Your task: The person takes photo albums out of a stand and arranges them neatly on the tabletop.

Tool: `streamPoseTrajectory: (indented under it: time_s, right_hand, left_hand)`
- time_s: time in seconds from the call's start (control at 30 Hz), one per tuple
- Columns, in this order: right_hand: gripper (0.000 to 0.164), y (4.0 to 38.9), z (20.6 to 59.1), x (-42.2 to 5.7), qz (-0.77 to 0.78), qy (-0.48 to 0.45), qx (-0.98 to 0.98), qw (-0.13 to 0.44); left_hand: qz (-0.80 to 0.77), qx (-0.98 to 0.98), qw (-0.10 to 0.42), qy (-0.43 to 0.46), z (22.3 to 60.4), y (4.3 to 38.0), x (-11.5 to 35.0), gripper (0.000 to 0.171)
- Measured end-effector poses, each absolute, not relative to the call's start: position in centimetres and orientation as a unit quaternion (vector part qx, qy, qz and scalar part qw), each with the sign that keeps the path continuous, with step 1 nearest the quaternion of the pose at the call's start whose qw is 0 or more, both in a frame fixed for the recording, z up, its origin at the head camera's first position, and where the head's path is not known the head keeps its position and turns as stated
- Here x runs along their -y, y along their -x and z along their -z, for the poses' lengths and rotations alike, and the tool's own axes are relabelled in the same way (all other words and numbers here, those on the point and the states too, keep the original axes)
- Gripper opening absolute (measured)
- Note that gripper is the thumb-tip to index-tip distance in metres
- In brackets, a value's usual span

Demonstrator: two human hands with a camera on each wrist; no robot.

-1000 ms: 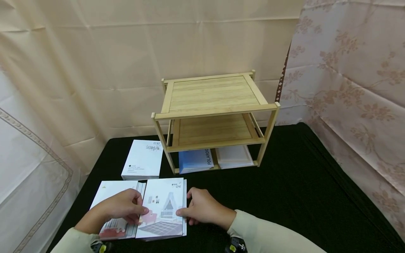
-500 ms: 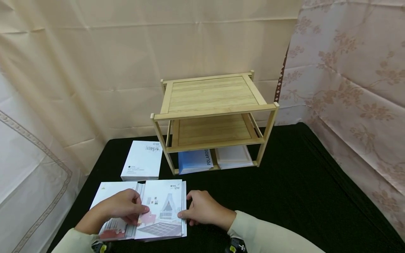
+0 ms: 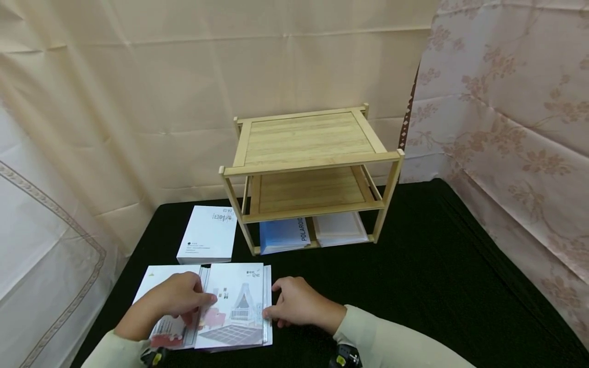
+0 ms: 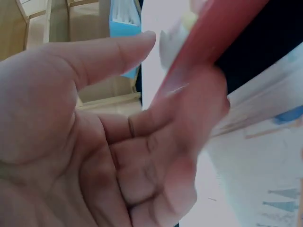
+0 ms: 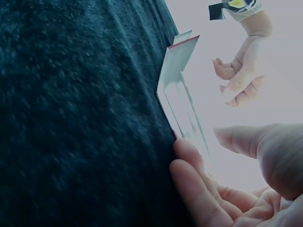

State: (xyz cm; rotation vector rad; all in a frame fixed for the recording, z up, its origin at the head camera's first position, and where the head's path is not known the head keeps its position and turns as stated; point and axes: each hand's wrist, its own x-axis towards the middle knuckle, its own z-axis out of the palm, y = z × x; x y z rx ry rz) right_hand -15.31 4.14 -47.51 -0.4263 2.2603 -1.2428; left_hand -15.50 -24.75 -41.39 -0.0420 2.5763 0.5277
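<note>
A stack of thin white books lies at the front of the table. Its top book (image 3: 232, 312) shows a drawn tent shape and a tiled floor, and sits slightly left of those below. My right hand (image 3: 299, 304) holds the stack's right edge, thumb on top and fingers along the side; the right wrist view shows the layered edge (image 5: 175, 104) between them. My left hand (image 3: 177, 301) is at the top book's left side, thumb stretched over its edge and fingers loosely bent. In the left wrist view its fingertips are beside a red edge (image 4: 213, 38). Another white book (image 3: 158, 278) lies partly under this hand.
A thick white book (image 3: 207, 232) lies behind the stacks. Right of it stands a wooden two-tier rack (image 3: 313, 138), with a blue POLAROID book (image 3: 282, 233) and a pale book (image 3: 340, 227) at its bottom. Dark cloth (image 3: 437, 286) covers the table; curtains hang around.
The top book has slid a little left, showing more of the edges beneath it on the right. My right thumb has shifted slightly right, and my left thumb has risen a little.
</note>
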Motion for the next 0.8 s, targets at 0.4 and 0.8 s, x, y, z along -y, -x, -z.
streamPoseTrajectory:
  time_s: [0.4,0.8]
  right_hand:
    - [0.057,16.7,46.0,-6.0,0.453,0.194,-0.841,0.224]
    - [0.051,19.0,44.8,-8.2,0.455,0.226,-0.848,0.149]
  left_hand:
    - [-0.209,-0.973,0.1,-0.025,39.8,15.9,21.3,0.018]
    - [-0.317,-0.945,0.028,-0.075,38.5,16.7,16.4,0.019]
